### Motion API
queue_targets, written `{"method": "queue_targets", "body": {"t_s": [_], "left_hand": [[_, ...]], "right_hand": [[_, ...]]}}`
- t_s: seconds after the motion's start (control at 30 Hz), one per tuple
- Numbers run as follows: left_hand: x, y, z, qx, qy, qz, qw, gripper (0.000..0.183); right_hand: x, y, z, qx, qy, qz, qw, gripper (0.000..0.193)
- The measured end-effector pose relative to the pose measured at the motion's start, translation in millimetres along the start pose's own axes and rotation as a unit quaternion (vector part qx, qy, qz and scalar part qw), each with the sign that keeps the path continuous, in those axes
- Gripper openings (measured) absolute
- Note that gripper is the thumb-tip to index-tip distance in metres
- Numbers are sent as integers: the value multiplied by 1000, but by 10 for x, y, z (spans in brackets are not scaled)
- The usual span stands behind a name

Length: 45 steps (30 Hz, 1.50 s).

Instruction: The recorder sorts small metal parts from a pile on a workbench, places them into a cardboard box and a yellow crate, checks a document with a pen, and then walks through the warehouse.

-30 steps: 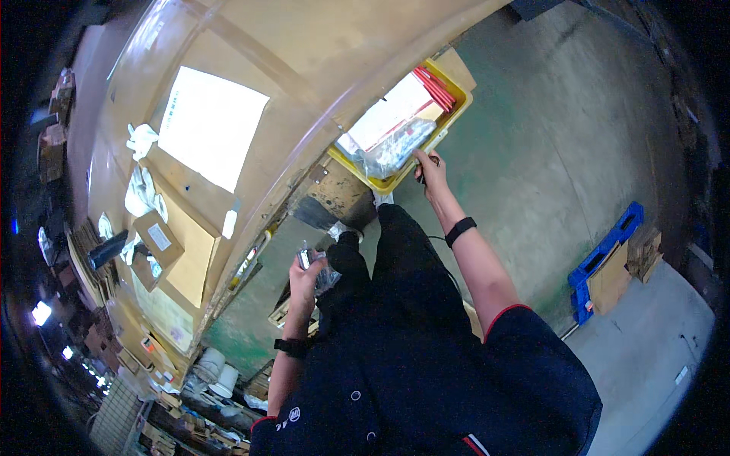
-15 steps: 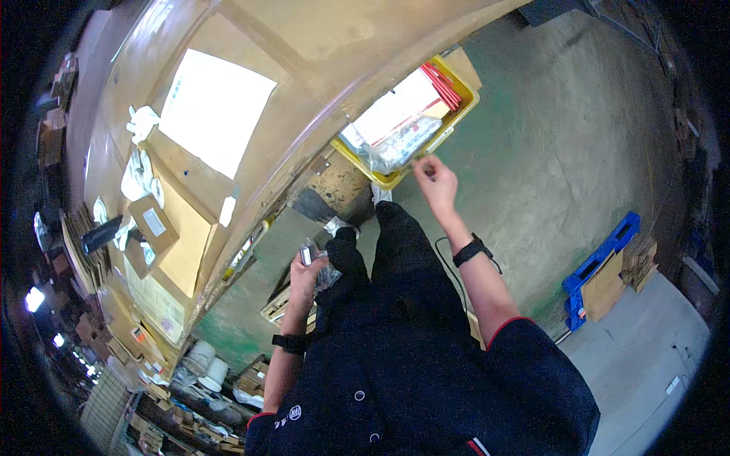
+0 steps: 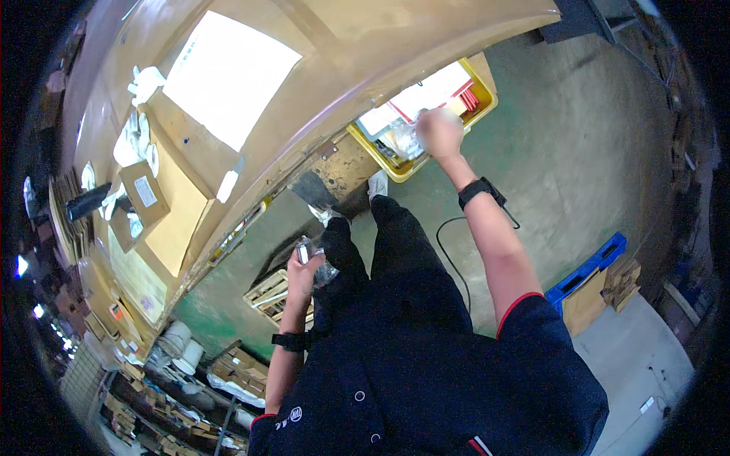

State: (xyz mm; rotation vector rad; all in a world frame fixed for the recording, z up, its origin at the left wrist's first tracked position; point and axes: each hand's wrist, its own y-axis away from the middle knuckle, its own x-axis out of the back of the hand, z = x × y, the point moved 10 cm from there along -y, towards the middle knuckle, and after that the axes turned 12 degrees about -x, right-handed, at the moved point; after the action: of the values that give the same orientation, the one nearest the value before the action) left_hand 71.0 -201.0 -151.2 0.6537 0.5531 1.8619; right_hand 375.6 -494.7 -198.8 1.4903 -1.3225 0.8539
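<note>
Clear plastic packet (image 3: 328, 273), and you've got it in your left hand (image 3: 301, 278), off to the left of the yellow bin (image 3: 398, 173) and nearer your body! Your fingers and thumb are closed around it, a shiny silver piece (image 3: 304, 251) showing above the thumb; whether that sits inside the plastic, I can't tell. Now your right hand (image 3: 441, 133), over the yellow bin, right by the crumpled clear plastic (image 3: 403, 140) in there. It's a blur, so how far those fingers are open, and whether they have hold of anything, I can't tell. Past that hand, inside the bin: white sheets (image 3: 441, 85), red pieces (image 3: 470, 99) towards the right. Left of the bin, the brown table (image 3: 350, 53) carries a big white paper (image 3: 232, 76), white gloves (image 3: 133, 138) farther left again. Well right of the bin, nearer you, a blue pallet (image 3: 585, 275).
</note>
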Motion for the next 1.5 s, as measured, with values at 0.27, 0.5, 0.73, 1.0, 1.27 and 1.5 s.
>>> {"method": "queue_targets", "body": {"t_s": [0.27, 0.5, 0.73, 1.0, 1.27, 1.5], "left_hand": [[57, 29, -36, -16, 4, -12, 1000, 17], [77, 12, -154, -19, 12, -11, 1000, 18], [77, 33, -235, 4, 19, -25, 1000, 16], [563, -208, -713, 80, 367, 125, 918, 19], [1725, -847, -1210, 3, 600, 251, 759, 7], [1683, -919, -1469, 6, 655, 199, 729, 13]], "right_hand": [[-3, 8, 12, -21, -5, -6, 1000, 15], [-52, 13, 122, -61, -11, -28, 998, 17], [136, 336, -105, -98, -135, -28, 986, 27], [-400, 1279, -647, -29, -366, -199, 909, 8], [-775, 1935, -1251, 7, -305, -334, 892, 7], [-866, 2279, -1686, 20, -191, -347, 918, 6]]}}
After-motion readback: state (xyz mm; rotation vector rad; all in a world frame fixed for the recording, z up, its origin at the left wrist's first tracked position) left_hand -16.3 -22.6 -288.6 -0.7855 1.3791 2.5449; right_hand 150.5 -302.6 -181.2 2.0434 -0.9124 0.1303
